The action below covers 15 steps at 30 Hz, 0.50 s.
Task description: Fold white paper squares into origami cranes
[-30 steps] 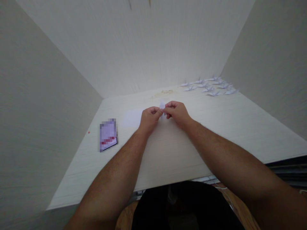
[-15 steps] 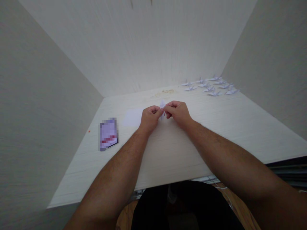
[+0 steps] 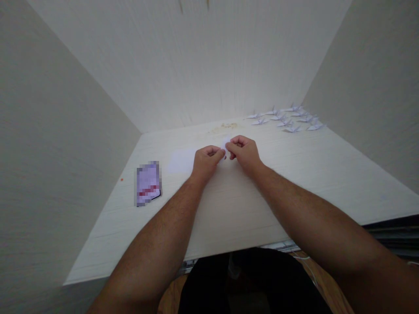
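A small piece of folded white paper [image 3: 227, 141] is pinched between my two hands, above the middle of the table. My left hand [image 3: 207, 162] is closed, thumb pressed against the fingers at the paper's lower left side. On the other side my right hand [image 3: 245, 152] pinches the paper between thumb and curled fingers. Most of the paper is hidden by the fingertips, so its folds cannot be made out. A flat white sheet of paper [image 3: 181, 160] lies just left of my left hand, partly covered by it.
Several folded paper cranes [image 3: 292, 129] stand in a group at the table's back right. A phone with a blurred-out screen [image 3: 148, 183] lies at the left, near a tiny orange speck [image 3: 122, 179]. Walls [image 3: 209, 65] enclose the table's back and sides; a brownish stain [image 3: 229, 125] marks its rear.
My hands have moved slightly apart, the right one a little up and right. The folded paper between them shows less and has turned.
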Available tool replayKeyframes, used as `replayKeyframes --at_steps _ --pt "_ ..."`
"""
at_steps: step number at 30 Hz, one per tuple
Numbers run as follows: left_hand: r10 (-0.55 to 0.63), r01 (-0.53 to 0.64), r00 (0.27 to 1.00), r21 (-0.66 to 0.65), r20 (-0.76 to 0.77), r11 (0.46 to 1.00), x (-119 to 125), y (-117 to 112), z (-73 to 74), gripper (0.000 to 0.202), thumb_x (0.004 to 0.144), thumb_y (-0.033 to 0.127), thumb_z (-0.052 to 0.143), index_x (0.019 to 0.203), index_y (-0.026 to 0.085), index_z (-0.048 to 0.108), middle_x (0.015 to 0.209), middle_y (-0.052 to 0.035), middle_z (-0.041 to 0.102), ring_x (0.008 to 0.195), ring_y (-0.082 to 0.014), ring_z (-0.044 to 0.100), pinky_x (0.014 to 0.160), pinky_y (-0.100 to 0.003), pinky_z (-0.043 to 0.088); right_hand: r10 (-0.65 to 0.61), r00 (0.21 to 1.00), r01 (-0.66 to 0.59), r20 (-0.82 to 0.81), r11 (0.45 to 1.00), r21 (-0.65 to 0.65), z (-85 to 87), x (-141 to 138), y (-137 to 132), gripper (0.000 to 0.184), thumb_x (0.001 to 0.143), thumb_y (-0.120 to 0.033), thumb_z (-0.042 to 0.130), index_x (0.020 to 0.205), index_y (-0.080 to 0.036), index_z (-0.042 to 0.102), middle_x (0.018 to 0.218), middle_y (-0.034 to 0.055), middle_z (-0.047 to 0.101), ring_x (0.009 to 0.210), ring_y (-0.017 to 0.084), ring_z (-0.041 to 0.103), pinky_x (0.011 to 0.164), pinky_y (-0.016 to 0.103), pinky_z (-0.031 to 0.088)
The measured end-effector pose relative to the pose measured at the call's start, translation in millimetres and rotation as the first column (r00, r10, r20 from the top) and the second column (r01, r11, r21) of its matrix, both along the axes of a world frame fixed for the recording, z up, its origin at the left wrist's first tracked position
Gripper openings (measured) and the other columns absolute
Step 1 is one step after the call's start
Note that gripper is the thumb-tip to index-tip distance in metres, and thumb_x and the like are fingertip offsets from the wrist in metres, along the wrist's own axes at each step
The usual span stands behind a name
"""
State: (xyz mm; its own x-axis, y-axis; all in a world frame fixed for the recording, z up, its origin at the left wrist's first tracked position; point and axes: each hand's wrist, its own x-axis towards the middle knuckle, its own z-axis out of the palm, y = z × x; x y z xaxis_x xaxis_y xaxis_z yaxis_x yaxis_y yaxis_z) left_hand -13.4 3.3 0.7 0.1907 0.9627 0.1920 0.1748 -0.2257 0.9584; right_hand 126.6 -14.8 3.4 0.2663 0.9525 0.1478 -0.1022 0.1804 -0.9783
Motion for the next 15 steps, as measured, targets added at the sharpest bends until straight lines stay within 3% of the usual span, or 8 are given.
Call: replayKeyframes --at_steps 5,15 --pt "-0.030 0.031 0.999 0.047 -0.014 0.998 0.6 -0.8 -1.2 0.028 0.072 0.042 0.079 0.066 0.017 0.071 0.064 -0.0010 0.068 0.058 -0.0107 0.054 0.059 -0.025 0.041 0.129 0.991 -0.129 -0.043 0.992 -0.002 -0.3 1.1 0.4 0.012 0.057 -0.022 0.075 0.067 -0.018 0.068 0.058 -0.0029 0.064 0.052 0.010 0.053 0.050 0.024 0.043" --pt "-0.058 0.059 0.998 0.068 -0.017 0.996 -0.6 -2.5 0.8 0.027 0.074 0.043 0.077 0.066 0.018 0.070 0.065 -0.0010 0.069 0.059 -0.0110 0.055 0.059 -0.025 0.042 0.117 0.992 -0.116 -0.035 0.993 0.027 -2.9 4.0 1.9 0.009 0.062 -0.025 0.075 0.065 -0.018 0.071 0.057 -0.0018 0.063 0.054 0.011 0.053 0.054 0.026 0.042"
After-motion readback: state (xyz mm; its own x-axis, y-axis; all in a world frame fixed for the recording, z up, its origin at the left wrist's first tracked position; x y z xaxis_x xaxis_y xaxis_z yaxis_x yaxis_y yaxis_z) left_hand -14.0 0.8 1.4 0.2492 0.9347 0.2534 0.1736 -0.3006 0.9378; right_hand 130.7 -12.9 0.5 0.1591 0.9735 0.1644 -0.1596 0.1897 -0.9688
